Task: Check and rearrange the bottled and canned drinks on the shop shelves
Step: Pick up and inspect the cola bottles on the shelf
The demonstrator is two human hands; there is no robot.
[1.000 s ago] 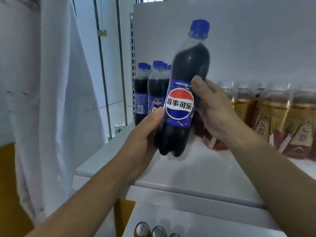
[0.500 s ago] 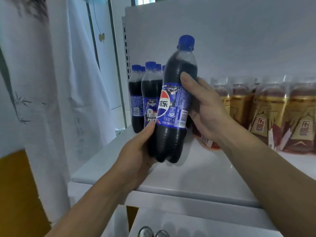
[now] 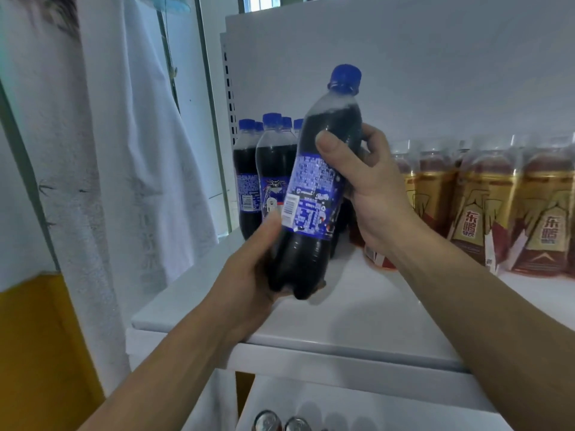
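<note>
**Cola bottle (image 3: 312,197), held for inspection.** The bottle hangs over the shelf (image 3: 357,325) near its front left corner, tilted a little so the blue cap (image 3: 345,77) leans right. The left hand (image 3: 245,275) cups the base with its thumb lying up the lower body. The right hand (image 3: 373,188) wraps the shoulder, thumb across the front and fingers curled behind. Both hands grip the bottle, and as far as I can tell its foot is clear of the shelf.

**Step in hand, as I judge it.** I am checking the bottle before it goes back with its group. The printed panel with the barcode faces me, so I would turn the bottle about its long axis until the front faces outward. The left hand should steady the base while the right does the turning. I would then lower it flat and upright in front of the other cola bottles (image 3: 273,169) at the back left corner. It should go down gently so it knocks neither them nor the gold-labelled bottles (image 3: 485,200) along the back edge to the right.

**Appearance.** The bottle is clear plastic holding a dark drink up to the shoulder, with pale misting below the neck. It has a blue wrap label with small white print, a white barcode patch and a lobed base.
</note>
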